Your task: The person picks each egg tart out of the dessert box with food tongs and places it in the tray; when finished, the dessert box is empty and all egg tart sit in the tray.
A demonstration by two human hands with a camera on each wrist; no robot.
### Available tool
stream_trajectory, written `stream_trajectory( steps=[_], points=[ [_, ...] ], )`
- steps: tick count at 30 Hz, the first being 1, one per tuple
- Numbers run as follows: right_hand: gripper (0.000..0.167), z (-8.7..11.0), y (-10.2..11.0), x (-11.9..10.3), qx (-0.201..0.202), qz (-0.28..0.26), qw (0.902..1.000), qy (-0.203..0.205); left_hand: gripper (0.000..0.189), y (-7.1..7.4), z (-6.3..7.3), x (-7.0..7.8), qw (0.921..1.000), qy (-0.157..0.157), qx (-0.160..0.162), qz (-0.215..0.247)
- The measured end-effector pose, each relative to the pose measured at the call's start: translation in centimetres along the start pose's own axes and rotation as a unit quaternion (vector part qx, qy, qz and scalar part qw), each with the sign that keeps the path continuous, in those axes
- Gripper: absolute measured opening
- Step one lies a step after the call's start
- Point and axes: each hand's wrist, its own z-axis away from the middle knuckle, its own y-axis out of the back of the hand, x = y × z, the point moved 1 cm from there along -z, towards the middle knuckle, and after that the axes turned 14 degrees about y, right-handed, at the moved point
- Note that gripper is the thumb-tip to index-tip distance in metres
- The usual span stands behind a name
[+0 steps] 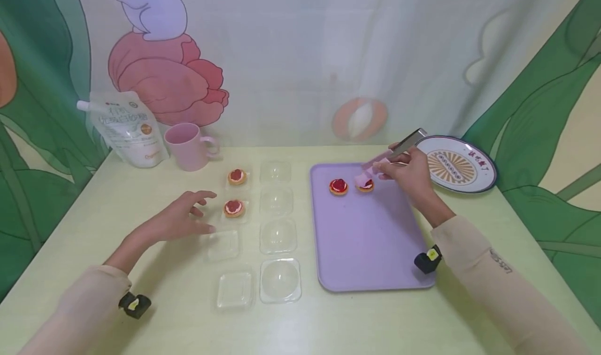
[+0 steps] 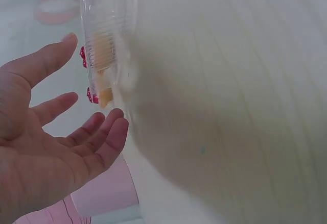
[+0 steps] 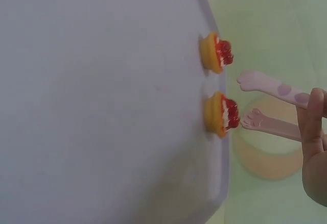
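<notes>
My right hand [image 1: 413, 175] holds pink paw-tipped tongs [image 1: 375, 163] with a metal handle. Their tips are spread apart, close over a red-topped tart [image 3: 220, 114] on the purple tray [image 1: 371, 240]. Beside it on the tray sits a second tart [image 1: 338, 187]. My left hand [image 1: 180, 216] hovers with fingers spread, holding nothing, near the clear plastic boxes on the left. Two of these boxes each carry a tart, the far one [image 1: 237, 176] and the nearer one [image 1: 233, 208]. An unfilled clear box base [image 1: 223, 245] lies right by the left fingertips.
Clear domed lids [image 1: 278, 236] stand in a column beside the bases, left of the tray. A pink mug [image 1: 188, 146] and a white pouch [image 1: 129, 130] stand at the back left. At the back right lies a patterned plate [image 1: 455, 164]. A printed curtain hangs behind the table.
</notes>
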Motion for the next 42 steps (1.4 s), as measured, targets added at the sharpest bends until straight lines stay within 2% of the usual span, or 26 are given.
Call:
stream_trajectory(
  steps=[3, 8, 14, 16, 22, 30, 42],
  points=[
    [0.043, 0.2, -0.3, -0.6, -0.011, 0.003, 0.9998, 0.013, 0.077, -0.3, -0.5, 0.2, 1.0000, -0.002, -0.009, 0.001],
    [0.043, 0.4, -0.5, -1.6, -0.023, 0.011, 0.9990, 0.035, 0.080, -0.6, -1.2, 0.6, 0.9995, 0.012, -0.022, -0.018],
    [0.048, 0.7, -0.9, -3.0, -0.037, -0.005, 0.9986, 0.037, 0.079, -0.1, -2.4, 1.1, 0.9991, 0.027, -0.027, -0.021],
    [0.047, 0.9, -1.2, -3.4, -0.043, -0.021, 0.9981, 0.037, 0.074, 0.3, -2.8, 1.1, 0.9992, 0.018, -0.034, -0.012],
    [0.040, 1.3, -1.7, -4.9, -0.057, -0.060, 0.9954, 0.049, 0.065, 1.1, -3.8, 0.6, 0.9969, -0.034, -0.071, 0.004],
    [0.040, 1.6, -1.7, -6.1, -0.066, -0.056, 0.9953, 0.044, 0.068, 1.2, -4.2, 1.4, 0.9958, -0.012, -0.090, -0.012],
    [0.040, 1.7, -2.0, -6.8, -0.089, -0.046, 0.9938, 0.049, 0.071, 1.5, -5.2, 2.1, 0.9927, -0.001, -0.113, -0.042]
  ],
)
